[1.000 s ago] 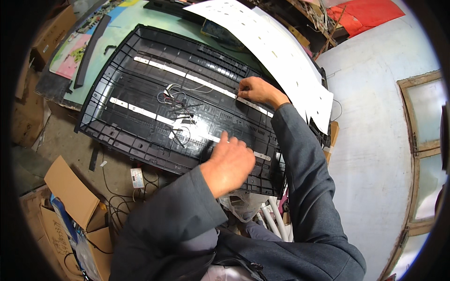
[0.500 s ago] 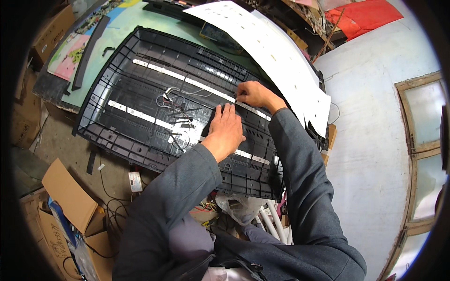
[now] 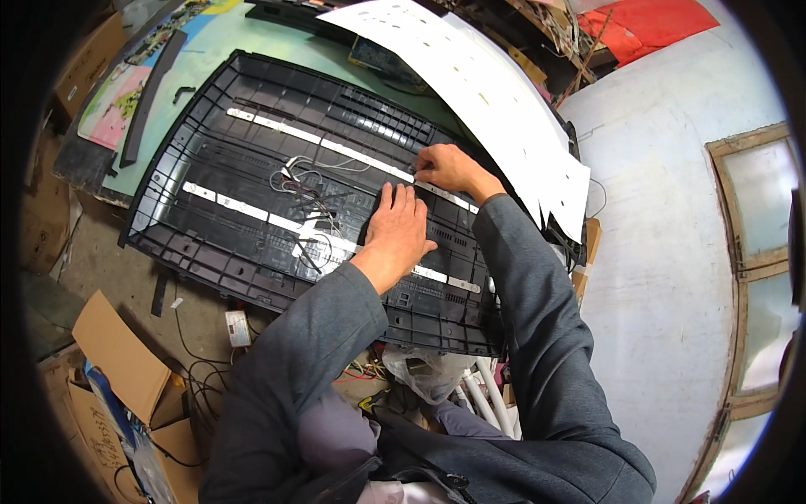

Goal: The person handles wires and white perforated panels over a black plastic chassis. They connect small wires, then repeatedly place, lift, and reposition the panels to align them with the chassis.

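Your two hands worked inside a black plastic housing [image 3: 189, 252], which lay open side up on a green tabletop [image 3: 220, 40]. Two narrow white strips crossed its floor, roughly parallel: an upper strip [image 3: 294, 136] and a lower strip [image 3: 239, 204]. Your right hand [image 3: 449, 168] reached the upper strip toward its right-hand part, fingers curled and bunched at it; whether they pinched the strip or only pressed on it could not be told. Your left hand [image 3: 396, 228] was flat and gripped nothing visible, its fingers extended, their tips just short of the upper strip, the heel of the hand hiding part of the lower one. A wire bundle [image 3: 304, 189] lay left of that hand, between the strips. Beyond your right hand sloped a large white sheet [image 3: 457, 76] with small openings.
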Demonstrator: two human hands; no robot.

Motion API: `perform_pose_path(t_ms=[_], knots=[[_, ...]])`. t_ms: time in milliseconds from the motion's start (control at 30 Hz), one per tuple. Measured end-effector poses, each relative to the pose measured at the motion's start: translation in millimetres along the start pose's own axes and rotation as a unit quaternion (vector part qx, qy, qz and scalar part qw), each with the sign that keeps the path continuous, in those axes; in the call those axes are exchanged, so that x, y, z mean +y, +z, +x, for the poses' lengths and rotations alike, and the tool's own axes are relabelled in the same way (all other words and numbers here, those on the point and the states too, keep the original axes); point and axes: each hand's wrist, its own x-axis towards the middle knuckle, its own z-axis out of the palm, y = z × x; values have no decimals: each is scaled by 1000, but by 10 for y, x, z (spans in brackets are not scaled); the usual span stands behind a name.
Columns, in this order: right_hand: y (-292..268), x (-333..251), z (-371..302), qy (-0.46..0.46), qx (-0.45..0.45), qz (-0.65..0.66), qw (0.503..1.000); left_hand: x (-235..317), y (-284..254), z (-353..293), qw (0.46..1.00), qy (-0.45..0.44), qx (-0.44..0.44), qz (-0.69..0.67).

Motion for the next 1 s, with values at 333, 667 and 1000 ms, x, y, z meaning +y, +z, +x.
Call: perform_pose_path(t_ms=[333,667,1000], knots=[[-9,-100,66,125,16,-3,992,37,43,133,995,16,-7,100],[-28,-20,63,118,12,20,993,-16,123,171,999,10,38,28],[-9,-45,44,110,30,-14,993,-49,126,224,999,11,34,36]])
